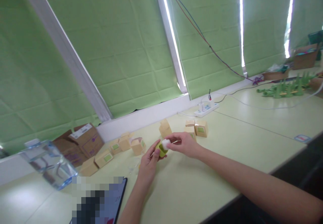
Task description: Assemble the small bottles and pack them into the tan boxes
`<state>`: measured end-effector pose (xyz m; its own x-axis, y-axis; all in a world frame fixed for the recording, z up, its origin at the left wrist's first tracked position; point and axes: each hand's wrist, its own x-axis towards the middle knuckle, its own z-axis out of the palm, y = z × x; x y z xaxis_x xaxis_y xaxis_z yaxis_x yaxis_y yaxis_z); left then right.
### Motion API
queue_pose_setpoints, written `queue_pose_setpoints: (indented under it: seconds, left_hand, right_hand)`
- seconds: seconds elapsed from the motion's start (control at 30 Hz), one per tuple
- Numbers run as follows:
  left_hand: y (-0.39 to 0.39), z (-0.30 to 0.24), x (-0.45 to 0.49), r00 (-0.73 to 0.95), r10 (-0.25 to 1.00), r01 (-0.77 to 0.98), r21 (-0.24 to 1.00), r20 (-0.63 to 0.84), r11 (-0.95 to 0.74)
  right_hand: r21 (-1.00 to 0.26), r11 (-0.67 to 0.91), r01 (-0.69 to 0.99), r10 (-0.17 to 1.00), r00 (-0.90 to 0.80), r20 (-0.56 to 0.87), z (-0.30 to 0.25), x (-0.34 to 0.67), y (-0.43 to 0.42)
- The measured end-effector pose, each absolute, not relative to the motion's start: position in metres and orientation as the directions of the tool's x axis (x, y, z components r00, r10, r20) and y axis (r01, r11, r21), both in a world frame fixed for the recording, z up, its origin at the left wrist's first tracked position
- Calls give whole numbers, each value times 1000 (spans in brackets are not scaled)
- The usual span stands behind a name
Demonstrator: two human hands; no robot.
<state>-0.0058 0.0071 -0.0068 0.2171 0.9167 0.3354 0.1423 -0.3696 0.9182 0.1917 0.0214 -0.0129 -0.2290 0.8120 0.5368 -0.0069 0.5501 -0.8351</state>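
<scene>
Both hands meet above the pale green table (227, 150). My left hand (147, 163) is closed round a small yellow-green object (159, 149), with the thumb on its side. My right hand (184, 144) pinches a small white piece (165, 144) at the top of that object. Several small tan boxes with green labels lie just beyond the hands: one box (138, 146) to the left, another box (201, 128) to the right.
A brown carton (84, 140) and a clear plastic container (49, 163) sit at the left. A dark tablet (111, 200) lies near the front edge. A white power strip (207, 109) with cables lies by the wall. Green plastic parts (285, 89) and cartons stand at the far right.
</scene>
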Motion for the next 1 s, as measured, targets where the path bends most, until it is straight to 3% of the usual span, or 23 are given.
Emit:
queue_pose_setpoints:
  seconds: [1.0]
  left_hand:
    - [5, -6, -6, 248, 910, 246, 887, 334, -392]
  right_hand:
    - [-831, 549, 90, 815, -279, 508, -21, 188, 21]
